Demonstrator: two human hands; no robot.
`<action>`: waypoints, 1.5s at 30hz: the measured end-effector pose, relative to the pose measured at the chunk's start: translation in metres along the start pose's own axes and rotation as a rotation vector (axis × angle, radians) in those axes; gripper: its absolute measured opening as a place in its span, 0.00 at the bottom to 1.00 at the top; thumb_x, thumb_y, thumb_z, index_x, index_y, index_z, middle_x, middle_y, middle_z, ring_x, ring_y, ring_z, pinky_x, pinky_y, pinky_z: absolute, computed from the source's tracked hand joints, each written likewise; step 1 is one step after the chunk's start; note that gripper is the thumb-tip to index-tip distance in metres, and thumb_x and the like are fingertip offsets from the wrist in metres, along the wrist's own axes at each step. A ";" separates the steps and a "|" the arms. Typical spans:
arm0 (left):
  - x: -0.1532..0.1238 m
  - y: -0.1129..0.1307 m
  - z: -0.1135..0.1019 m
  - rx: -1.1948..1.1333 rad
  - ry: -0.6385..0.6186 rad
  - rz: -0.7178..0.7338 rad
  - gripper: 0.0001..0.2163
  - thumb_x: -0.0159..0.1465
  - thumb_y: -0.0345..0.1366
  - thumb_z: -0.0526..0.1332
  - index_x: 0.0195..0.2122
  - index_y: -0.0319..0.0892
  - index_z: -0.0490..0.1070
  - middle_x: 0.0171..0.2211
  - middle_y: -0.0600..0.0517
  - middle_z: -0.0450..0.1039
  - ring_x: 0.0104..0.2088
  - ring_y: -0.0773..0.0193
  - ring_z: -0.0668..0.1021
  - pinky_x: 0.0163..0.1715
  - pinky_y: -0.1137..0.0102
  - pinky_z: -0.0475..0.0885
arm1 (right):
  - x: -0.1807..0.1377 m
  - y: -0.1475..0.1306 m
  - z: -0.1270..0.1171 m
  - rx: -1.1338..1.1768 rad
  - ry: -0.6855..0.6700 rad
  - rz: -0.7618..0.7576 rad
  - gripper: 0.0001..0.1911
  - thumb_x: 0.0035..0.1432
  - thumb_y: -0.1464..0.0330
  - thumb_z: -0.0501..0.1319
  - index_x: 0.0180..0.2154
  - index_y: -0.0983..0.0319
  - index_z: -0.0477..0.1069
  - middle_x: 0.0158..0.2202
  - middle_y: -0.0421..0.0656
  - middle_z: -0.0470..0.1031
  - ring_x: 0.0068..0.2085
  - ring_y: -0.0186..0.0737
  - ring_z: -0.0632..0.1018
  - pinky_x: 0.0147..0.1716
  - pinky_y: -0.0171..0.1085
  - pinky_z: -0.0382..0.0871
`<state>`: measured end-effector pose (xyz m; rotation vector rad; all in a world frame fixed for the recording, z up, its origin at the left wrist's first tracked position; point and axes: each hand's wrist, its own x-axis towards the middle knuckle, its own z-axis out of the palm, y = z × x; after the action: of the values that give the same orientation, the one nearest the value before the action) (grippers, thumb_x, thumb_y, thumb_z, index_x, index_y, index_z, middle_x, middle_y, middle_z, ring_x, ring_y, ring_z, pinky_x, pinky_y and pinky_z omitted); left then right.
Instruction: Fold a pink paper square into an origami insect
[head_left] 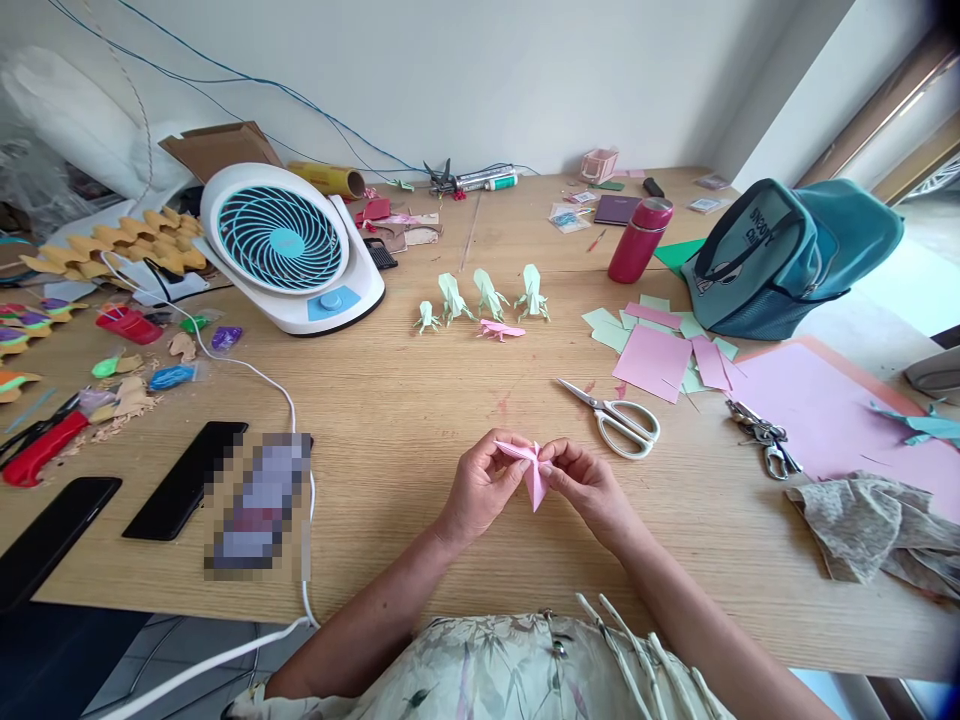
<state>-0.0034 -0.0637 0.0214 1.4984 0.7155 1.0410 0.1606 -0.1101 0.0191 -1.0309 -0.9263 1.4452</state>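
Note:
A small folded pink paper piece (534,476) is held just above the wooden table (420,400) near its front edge. My left hand (484,487) pinches its left side and my right hand (589,487) pinches its right side, fingers closed on the folds. White-handled scissors (619,417) lie just beyond my right hand. Further back stand several light green folded paper figures (487,297) and one pink one (500,329).
A white and blue desk fan (289,248) sits at the back left with its white cable (289,400). Two black phones (120,505) lie left. Pink and green paper sheets (660,350), a red bottle (639,240), a teal bag (787,255), keys (765,440) and cloth (877,525) fill the right.

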 end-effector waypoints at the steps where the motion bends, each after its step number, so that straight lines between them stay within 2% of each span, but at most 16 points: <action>1: 0.001 0.000 0.000 0.006 0.007 0.022 0.02 0.66 0.31 0.63 0.39 0.40 0.72 0.38 0.50 0.75 0.40 0.66 0.79 0.42 0.73 0.75 | 0.000 0.000 0.000 0.000 -0.005 0.003 0.15 0.54 0.56 0.71 0.33 0.59 0.73 0.29 0.38 0.72 0.29 0.34 0.71 0.31 0.35 0.67; 5: 0.003 0.000 -0.002 0.101 0.032 0.134 0.01 0.63 0.29 0.65 0.35 0.41 0.74 0.37 0.51 0.71 0.41 0.65 0.77 0.42 0.72 0.75 | 0.000 0.001 -0.001 -0.003 -0.024 0.019 0.15 0.54 0.55 0.70 0.34 0.59 0.73 0.29 0.38 0.72 0.29 0.34 0.70 0.32 0.35 0.66; 9: 0.004 0.003 -0.006 0.192 0.003 0.190 0.03 0.64 0.27 0.64 0.35 0.42 0.74 0.39 0.49 0.72 0.44 0.63 0.77 0.46 0.67 0.74 | -0.001 -0.001 -0.001 -0.034 -0.041 0.029 0.15 0.55 0.55 0.69 0.36 0.58 0.73 0.32 0.40 0.74 0.33 0.37 0.72 0.34 0.36 0.67; 14: 0.004 0.006 -0.007 0.388 0.084 0.314 0.05 0.63 0.25 0.65 0.36 0.43 0.74 0.39 0.50 0.74 0.41 0.64 0.78 0.43 0.69 0.74 | -0.002 -0.002 0.000 -0.055 -0.102 0.007 0.16 0.57 0.55 0.68 0.41 0.57 0.72 0.38 0.42 0.75 0.38 0.40 0.74 0.36 0.37 0.68; 20: 0.001 0.002 -0.007 0.583 0.054 0.419 0.04 0.65 0.27 0.63 0.38 0.43 0.74 0.35 0.51 0.75 0.39 0.64 0.79 0.40 0.70 0.75 | 0.001 0.006 0.002 -0.028 -0.140 -0.019 0.18 0.56 0.55 0.69 0.41 0.58 0.70 0.35 0.40 0.73 0.31 0.35 0.71 0.33 0.36 0.65; 26: -0.002 -0.003 -0.006 0.664 0.032 0.442 0.03 0.67 0.29 0.62 0.40 0.43 0.72 0.36 0.50 0.78 0.39 0.63 0.80 0.42 0.69 0.76 | -0.001 0.003 0.002 -0.029 -0.161 0.019 0.18 0.59 0.54 0.67 0.43 0.58 0.68 0.34 0.40 0.76 0.33 0.36 0.73 0.35 0.37 0.66; 30: -0.003 -0.005 -0.006 0.680 -0.023 0.487 0.07 0.69 0.29 0.59 0.44 0.44 0.74 0.41 0.49 0.79 0.43 0.63 0.80 0.46 0.67 0.76 | -0.002 0.004 -0.001 0.029 -0.131 0.075 0.21 0.56 0.52 0.68 0.44 0.57 0.68 0.38 0.42 0.77 0.37 0.39 0.76 0.40 0.40 0.70; 36: -0.003 -0.005 -0.007 0.695 -0.044 0.529 0.10 0.68 0.27 0.60 0.46 0.45 0.77 0.41 0.48 0.80 0.41 0.61 0.78 0.43 0.65 0.76 | -0.004 0.006 -0.002 0.085 -0.098 0.131 0.20 0.54 0.53 0.70 0.43 0.57 0.71 0.42 0.42 0.77 0.41 0.41 0.78 0.43 0.42 0.74; 41: -0.002 -0.002 -0.006 0.696 -0.039 0.480 0.10 0.68 0.27 0.60 0.44 0.45 0.78 0.39 0.48 0.80 0.41 0.60 0.79 0.44 0.65 0.75 | -0.005 0.004 -0.004 0.114 -0.102 0.162 0.20 0.59 0.53 0.66 0.48 0.57 0.71 0.42 0.43 0.78 0.42 0.42 0.79 0.44 0.43 0.74; 45: 0.001 0.000 -0.007 0.589 0.001 0.370 0.08 0.68 0.27 0.60 0.39 0.45 0.78 0.36 0.50 0.81 0.40 0.61 0.80 0.44 0.65 0.74 | -0.003 0.006 -0.005 0.077 -0.130 0.083 0.23 0.57 0.56 0.68 0.51 0.56 0.67 0.40 0.43 0.79 0.42 0.41 0.80 0.46 0.43 0.73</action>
<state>-0.0092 -0.0592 0.0216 2.2007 0.8058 1.1596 0.1640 -0.1136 0.0120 -0.9367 -0.9226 1.6200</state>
